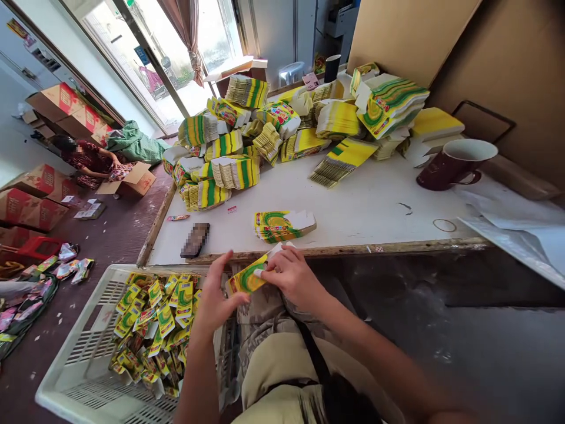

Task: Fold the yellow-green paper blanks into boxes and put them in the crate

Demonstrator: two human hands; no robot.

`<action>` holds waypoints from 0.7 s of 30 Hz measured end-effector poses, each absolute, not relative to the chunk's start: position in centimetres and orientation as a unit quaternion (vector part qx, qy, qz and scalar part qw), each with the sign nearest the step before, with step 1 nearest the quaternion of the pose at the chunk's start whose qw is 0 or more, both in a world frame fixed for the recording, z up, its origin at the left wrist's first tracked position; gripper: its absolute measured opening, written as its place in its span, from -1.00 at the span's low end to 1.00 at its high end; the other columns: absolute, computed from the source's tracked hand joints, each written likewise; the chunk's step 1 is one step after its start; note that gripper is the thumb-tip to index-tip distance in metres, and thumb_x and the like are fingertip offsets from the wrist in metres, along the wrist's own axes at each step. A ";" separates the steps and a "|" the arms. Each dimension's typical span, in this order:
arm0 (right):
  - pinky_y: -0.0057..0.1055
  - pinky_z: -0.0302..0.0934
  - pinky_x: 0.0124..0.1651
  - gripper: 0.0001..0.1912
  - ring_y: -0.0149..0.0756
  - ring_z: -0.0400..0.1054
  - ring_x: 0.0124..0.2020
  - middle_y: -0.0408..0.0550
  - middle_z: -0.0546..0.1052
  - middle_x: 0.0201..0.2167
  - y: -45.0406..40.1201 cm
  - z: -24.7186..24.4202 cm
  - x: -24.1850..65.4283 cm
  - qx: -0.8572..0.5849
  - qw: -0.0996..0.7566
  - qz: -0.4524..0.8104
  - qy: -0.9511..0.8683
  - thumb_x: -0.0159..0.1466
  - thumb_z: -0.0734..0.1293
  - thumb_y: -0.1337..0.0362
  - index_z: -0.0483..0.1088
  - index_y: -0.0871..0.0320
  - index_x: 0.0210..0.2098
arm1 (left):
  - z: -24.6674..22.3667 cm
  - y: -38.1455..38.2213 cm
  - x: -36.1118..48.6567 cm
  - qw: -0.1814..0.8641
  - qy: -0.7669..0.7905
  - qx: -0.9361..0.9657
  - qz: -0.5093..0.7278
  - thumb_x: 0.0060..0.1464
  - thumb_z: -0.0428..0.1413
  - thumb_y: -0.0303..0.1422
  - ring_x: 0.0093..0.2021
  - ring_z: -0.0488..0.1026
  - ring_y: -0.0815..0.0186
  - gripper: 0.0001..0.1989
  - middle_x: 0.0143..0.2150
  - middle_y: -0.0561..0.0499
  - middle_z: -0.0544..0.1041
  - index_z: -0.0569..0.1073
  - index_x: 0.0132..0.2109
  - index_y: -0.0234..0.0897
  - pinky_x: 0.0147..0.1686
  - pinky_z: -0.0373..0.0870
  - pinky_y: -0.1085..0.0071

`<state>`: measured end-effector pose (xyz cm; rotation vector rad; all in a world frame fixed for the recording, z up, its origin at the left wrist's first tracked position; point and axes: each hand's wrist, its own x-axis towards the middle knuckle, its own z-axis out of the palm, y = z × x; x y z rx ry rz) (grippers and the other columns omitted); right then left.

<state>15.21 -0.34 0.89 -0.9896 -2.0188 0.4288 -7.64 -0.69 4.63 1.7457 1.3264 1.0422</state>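
A small yellow and green carton (248,278) with a white flap end is in my right hand (292,275), its thumb pressed along the printed face. My left hand (217,297) is at the carton's other end, fingers and thumb spread apart, not closed on it. Just beyond my hands, a short stack of flattened cartons (276,225) lies by the table's front edge. Below and to the left, a white plastic crate (83,344) holds many yellow and green cartons (165,318).
Bundles of flat cartons (233,171) are heaped across the back of the white table (353,221). A phone (195,240) lies near the left edge. A dark red mug (441,168) and plastic sheeting (521,235) are at the right. Another person (95,162) sits among boxes on the floor.
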 end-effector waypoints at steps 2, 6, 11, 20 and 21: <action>0.04 -0.08 0.36 -0.74 -0.18 0.33 0.00 -0.10 0.53 -0.27 -0.8 0.9 14.8 -0.353 0.421 0.158 -0.821 0.39 0.26 0.33 0.57 -0.13 -0.15 | 4.5 -1.0 -6.7 0.356 0.519 0.721 0.291 -0.29 0.46 -0.18 0.17 0.44 -0.07 -0.17 0.17 -0.18 0.51 0.44 0.19 -0.17 0.17 0.34 0.06; 0.16 -0.16 0.40 -0.53 0.04 0.13 0.31 0.08 0.40 0.19 -1.1 0.2 14.3 -0.411 0.526 0.232 -0.708 0.24 0.43 0.16 0.41 -0.03 0.14 | 2.4 -1.5 -4.3 0.321 0.563 0.723 0.239 -0.16 0.36 -0.29 -0.25 0.56 0.14 -0.46 -0.19 -0.01 0.62 0.47 0.03 -0.17 -0.26 0.46 0.28; 0.02 0.24 0.22 -0.32 -0.01 0.32 0.19 0.13 0.42 0.20 -0.4 -1.1 13.7 -0.429 0.551 0.557 -0.449 0.17 0.44 -0.01 0.30 0.05 0.22 | 0.5 -1.8 -2.4 0.239 0.557 0.744 0.281 -0.15 0.37 -0.24 -0.17 0.57 0.12 -0.37 -0.11 -0.06 0.59 0.38 0.08 -0.18 -0.20 0.47 0.27; -0.12 0.36 0.11 -0.30 -0.08 0.47 0.04 0.02 0.61 -0.04 0.1 -1.5 13.6 -0.275 0.463 0.776 -0.330 0.04 0.44 -0.29 0.49 0.03 0.00 | -0.4 -1.8 -2.2 0.235 0.505 0.778 0.291 -0.04 0.34 -0.25 0.04 0.53 0.05 -0.13 0.18 -0.21 0.45 0.10 0.34 -0.13 -0.07 0.49 0.20; -0.11 0.37 0.09 -0.28 -0.06 0.47 0.03 0.04 0.60 -0.04 0.1 -1.4 13.6 -0.272 0.466 0.778 -0.323 0.07 0.39 -0.34 0.49 0.05 0.00 | -0.4 -1.7 -2.2 0.231 0.514 0.768 0.304 -0.04 0.34 -0.25 0.00 0.54 0.07 -0.14 0.15 -0.21 0.46 0.12 0.34 -0.13 -0.10 0.49 0.21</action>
